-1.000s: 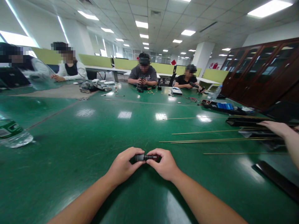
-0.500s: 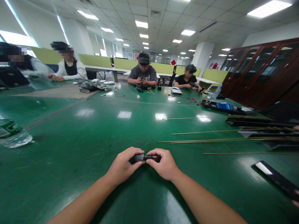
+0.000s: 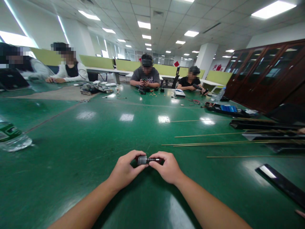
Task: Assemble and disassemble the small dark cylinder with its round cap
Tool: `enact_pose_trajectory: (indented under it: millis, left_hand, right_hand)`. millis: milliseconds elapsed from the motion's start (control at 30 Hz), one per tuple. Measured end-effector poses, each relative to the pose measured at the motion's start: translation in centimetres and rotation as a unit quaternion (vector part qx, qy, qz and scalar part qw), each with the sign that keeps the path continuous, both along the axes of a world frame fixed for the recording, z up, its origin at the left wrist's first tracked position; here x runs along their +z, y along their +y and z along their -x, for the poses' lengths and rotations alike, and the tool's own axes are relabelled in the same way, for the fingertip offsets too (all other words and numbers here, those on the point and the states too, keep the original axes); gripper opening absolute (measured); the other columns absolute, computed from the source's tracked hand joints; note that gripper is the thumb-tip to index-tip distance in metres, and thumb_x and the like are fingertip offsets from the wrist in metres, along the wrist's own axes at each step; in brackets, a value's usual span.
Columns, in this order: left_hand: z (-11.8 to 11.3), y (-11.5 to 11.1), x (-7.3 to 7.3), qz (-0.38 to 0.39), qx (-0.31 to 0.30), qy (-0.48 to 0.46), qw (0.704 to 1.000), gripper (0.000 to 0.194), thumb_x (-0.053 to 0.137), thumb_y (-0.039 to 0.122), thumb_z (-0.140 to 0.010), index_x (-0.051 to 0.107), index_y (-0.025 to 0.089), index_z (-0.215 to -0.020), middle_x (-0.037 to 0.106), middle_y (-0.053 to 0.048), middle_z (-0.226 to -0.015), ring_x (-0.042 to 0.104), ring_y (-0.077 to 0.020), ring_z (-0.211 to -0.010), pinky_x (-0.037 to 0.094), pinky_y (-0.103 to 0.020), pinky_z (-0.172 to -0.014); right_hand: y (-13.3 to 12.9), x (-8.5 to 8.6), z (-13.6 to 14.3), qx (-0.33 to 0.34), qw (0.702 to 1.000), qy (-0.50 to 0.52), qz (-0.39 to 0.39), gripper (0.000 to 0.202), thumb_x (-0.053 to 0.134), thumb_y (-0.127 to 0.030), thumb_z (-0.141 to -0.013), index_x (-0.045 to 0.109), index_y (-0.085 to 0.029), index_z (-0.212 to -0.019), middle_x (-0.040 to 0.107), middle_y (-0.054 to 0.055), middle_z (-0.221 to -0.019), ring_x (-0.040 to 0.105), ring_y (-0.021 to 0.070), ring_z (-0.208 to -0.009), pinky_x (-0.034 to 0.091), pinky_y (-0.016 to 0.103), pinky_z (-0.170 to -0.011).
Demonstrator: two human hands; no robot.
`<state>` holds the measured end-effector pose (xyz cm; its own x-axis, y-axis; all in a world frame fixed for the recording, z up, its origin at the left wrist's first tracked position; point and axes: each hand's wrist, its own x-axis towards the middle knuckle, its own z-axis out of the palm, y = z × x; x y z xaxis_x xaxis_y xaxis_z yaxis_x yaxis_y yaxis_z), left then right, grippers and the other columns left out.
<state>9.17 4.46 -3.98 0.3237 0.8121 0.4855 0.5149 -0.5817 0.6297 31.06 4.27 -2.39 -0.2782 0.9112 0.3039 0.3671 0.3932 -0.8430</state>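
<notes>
A small dark cylindrical device [image 3: 142, 160] lies level between my two hands, just above the green table. Its left part is a wider grey barrel, and towards the right it narrows to a black ribbed section with a small silvery piece and a dark reddish side. My left hand [image 3: 126, 165] pinches the grey barrel between thumb and fingers. At the narrower end, my right hand [image 3: 168, 167] pinches with thumb and forefinger. Whether the device is one piece or two joined pieces I cannot tell. Both thumb tips are close together near its middle.
The green table [image 3: 107, 127] reaches far ahead. A plastic bottle [image 3: 14, 136] lies at left. Thin brass-coloured rods [image 3: 205, 135] and black trays [image 3: 257, 124] are at right, near a dark flat phone-like object [image 3: 278, 183]. Several people sit around the table.
The grey barrel appears slightly turned in my left hand, and a reddish part shows at its left end. My right hand stays nearly still.
</notes>
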Motion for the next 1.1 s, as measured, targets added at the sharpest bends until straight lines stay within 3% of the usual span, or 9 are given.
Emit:
enact_pose_trajectory:
  millis: [1100]
  left_hand:
    - [0.05, 0.04, 0.08, 0.019, 0.003, -0.007, 1.0, 0.029, 0.072, 0.032, -0.085, 0.064, 0.025, -0.111, 0.07, -0.003, -0.105, 0.066, -0.0195, -0.096, 0.052, -0.031, -0.086]
  right_hand:
    - [-0.08, -0.23, 0.08, -0.017, 1.0, 0.008, 0.0, 0.011, 0.074, -0.023, -0.081, 0.078, -0.021, -0.091, 0.073, 0.002, -0.08, 0.065, 0.0169, -0.072, 0.048, 0.026, -0.067]
